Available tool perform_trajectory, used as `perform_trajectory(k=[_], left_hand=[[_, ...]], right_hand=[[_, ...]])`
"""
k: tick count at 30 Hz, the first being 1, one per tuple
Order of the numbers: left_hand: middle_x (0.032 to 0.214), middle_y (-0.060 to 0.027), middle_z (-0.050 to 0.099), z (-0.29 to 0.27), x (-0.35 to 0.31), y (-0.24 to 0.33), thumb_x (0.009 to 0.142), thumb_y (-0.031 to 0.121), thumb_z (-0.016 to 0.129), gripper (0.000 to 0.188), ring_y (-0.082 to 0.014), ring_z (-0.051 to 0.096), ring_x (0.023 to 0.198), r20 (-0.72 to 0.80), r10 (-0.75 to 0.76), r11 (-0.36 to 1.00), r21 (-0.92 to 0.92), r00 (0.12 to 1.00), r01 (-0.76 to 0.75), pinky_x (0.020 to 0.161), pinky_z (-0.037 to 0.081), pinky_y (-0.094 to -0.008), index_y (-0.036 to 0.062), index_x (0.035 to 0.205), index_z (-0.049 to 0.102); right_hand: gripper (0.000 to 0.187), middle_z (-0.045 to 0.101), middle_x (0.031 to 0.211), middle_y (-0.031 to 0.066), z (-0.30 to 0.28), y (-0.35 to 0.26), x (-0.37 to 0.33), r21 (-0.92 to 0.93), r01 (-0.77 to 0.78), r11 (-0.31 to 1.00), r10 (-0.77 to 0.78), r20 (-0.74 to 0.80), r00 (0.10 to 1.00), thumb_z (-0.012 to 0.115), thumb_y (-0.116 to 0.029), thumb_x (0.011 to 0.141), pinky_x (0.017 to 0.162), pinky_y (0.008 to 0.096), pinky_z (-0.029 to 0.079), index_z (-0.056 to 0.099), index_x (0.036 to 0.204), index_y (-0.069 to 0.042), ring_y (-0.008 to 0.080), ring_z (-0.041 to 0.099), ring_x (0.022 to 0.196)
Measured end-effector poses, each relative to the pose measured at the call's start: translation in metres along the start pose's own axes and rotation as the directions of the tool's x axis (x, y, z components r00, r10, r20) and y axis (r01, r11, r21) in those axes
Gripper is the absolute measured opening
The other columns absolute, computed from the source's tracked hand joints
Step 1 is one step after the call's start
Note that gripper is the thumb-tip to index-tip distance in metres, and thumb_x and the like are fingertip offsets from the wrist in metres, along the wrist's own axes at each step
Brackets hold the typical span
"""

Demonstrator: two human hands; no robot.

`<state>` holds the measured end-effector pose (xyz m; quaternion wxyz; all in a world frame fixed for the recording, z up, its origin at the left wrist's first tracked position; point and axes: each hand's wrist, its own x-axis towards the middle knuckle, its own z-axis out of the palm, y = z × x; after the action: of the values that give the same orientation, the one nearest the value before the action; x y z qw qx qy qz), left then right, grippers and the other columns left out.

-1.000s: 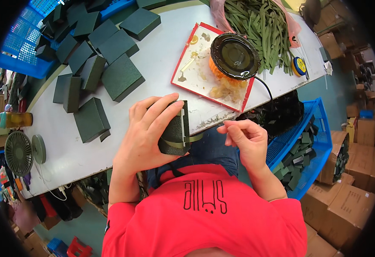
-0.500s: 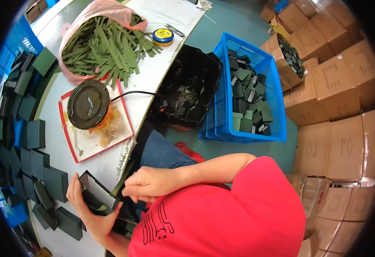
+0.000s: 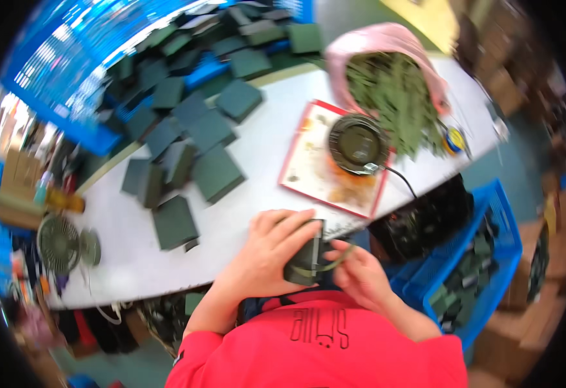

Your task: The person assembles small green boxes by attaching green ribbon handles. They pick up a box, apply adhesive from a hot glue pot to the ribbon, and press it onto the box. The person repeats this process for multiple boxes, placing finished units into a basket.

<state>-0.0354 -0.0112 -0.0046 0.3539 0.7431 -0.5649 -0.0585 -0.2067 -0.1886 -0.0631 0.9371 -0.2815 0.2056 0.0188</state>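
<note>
My left hand [image 3: 275, 251] grips a small dark green box [image 3: 306, 260] at the table's front edge, its fingers over the top. From the box a narrow green ribbon strip [image 3: 339, 258] runs to my right hand [image 3: 362, 277], pinched between thumb and fingers. How the strip is fixed at the box is hidden. Beyond my hands, a dark round pot [image 3: 359, 143] with a cord stands on a stained white board with a red rim [image 3: 299, 169]. Behind it, a pink plastic bag [image 3: 376, 40] spills many green ribbon strips [image 3: 396, 97].
Several dark green boxes [image 3: 217, 171] lie on the white table [image 3: 257, 194] at left, more in a blue crate [image 3: 69, 116] behind. A small fan [image 3: 60, 244] stands far left. At right are a black-lined bin [image 3: 425, 216] and a blue crate [image 3: 495, 271] of box pieces.
The view has swung left, bringing the fan into sight. The box is turned so its inside no longer shows. The ribbon strip now stretches visibly between the box and my right hand.
</note>
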Motion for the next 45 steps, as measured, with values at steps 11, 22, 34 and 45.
perform_trajectory(k=[11,22,34,45], left_hand=[[0.144,-0.0141,0.051,-0.004,-0.019,-0.010,0.060,0.033,0.092,0.093,-0.0371,0.048,0.126,-0.038,-0.070,0.996,0.051,0.997,0.071,0.105,0.038,-0.0493,0.0057,0.139,0.051],[0.141,-0.0132,0.053,0.005,-0.019,-0.010,0.055,0.029,0.092,0.093,-0.0354,0.050,0.122,-0.066,-0.099,0.994,0.046,0.993,0.102,0.102,0.038,-0.0493,0.0054,0.136,0.054],[0.145,-0.0145,0.051,0.006,-0.018,-0.012,0.048,0.024,0.096,0.103,-0.0395,0.047,0.127,-0.038,-0.124,0.991,0.054,0.992,0.126,0.106,0.039,-0.0496,0.0061,0.139,0.051],[0.142,-0.0149,0.053,0.007,-0.012,-0.012,0.049,0.026,0.095,0.099,-0.0381,0.049,0.126,-0.059,-0.099,0.992,0.075,0.993,0.104,0.105,0.039,-0.0496,0.0040,0.136,0.052]], right_hand=[[0.027,0.068,0.104,0.0065,-0.016,-0.031,0.007,0.075,0.356,0.931,-0.315,-0.325,0.892,0.056,-0.018,0.105,0.067,0.0209,0.054,0.058,0.128,-0.004,0.0063,0.061,0.075],[0.013,0.067,0.088,0.0053,-0.005,-0.059,0.020,-0.111,0.446,0.888,-0.459,-0.157,0.874,0.058,-0.017,0.104,0.050,0.0214,0.046,0.061,0.109,-0.006,0.0079,0.056,0.060],[0.014,0.069,0.089,0.0089,0.006,-0.101,0.040,0.022,0.406,0.914,-0.400,-0.125,0.908,0.058,-0.009,0.102,0.044,0.0174,0.035,0.065,0.112,-0.002,0.0031,0.047,0.049],[0.016,0.061,0.076,0.0024,-0.009,-0.094,0.066,-0.421,0.443,0.792,-0.543,-0.152,0.826,0.067,-0.016,0.099,0.041,0.0188,0.035,0.063,0.102,-0.001,0.0048,0.046,0.046]])
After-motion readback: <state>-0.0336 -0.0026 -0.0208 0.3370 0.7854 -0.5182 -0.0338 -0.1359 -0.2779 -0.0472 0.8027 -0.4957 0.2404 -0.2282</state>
